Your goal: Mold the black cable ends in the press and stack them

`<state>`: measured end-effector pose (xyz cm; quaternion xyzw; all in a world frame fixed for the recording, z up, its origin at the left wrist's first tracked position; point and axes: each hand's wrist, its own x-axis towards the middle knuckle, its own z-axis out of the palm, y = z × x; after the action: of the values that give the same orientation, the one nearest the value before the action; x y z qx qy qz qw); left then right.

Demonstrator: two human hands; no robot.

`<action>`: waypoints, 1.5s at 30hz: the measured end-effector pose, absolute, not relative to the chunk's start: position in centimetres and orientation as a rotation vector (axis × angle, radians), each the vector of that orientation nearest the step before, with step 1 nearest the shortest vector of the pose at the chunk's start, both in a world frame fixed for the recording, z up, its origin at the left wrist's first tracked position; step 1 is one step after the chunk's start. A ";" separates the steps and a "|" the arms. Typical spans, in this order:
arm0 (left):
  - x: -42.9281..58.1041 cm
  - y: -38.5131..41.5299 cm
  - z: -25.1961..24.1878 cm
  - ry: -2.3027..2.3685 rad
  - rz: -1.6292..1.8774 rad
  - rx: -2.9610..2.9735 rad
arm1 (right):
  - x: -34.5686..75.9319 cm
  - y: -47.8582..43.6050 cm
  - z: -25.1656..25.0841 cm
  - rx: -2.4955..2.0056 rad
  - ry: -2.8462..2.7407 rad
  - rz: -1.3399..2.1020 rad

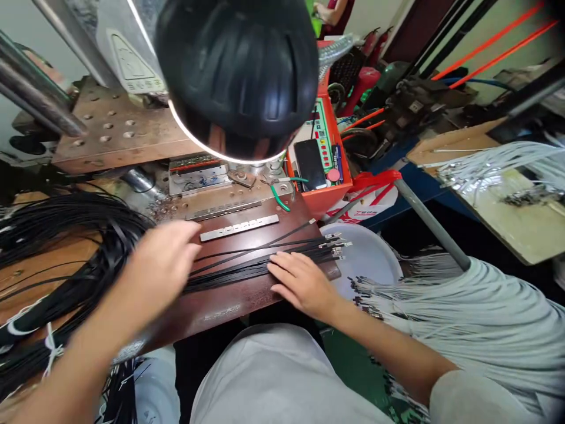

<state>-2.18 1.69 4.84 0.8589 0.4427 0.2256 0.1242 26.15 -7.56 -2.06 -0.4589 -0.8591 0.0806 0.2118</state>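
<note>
My right hand (pixel 304 284) lies on a row of black cables (pixel 247 270), its fingers stretched out flat over them. These cables run across the brown tabletop (pixel 207 318), and small metal-tipped connectors (pixel 338 244) stick out past the right edge. Motion smears my left hand (pixel 165 259), which is over the left end of the same cables; whether anything is in its fingers cannot be made out. Just beyond the cables lies a slotted metal bar (pixel 239 228). Behind that bar is a second, darker one (pixel 224 209).
A black lamp-like dome (pixel 238 76) hangs above the machine base. Coiled black cables (pixel 88 235) lie at left. Green-handled pliers (pixel 279 191) lie behind the bars, beside an orange control box (pixel 322 197) bearing a phone (pixel 309 164). Grey cables (pixel 494 330) hang at right near a white tub (pixel 375 253).
</note>
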 end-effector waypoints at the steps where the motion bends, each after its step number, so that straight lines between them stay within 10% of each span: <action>1: 0.6 1.3 3.5 1.168 0.528 2.548 | 25.4 -8.2 -2.8 -1.315 -2.388 0.210; 14: 14.5 3.0 -0.1 0.874 -0.195 2.502 | 25.3 -9.4 -5.0 -1.229 -2.123 0.188; 29: 9.7 -1.9 4.1 0.934 0.402 0.851 | 28.7 -6.3 -2.2 -1.305 -1.661 -0.168; 45: 5.7 -3.9 1.1 1.089 0.927 0.705 | 24.5 0.2 -1.0 -0.968 -2.064 0.092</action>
<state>5.73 -3.89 1.10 0.3163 0.4888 0.4160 0.6985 24.45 0.22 -0.99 -0.3857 -0.8223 0.0368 0.4167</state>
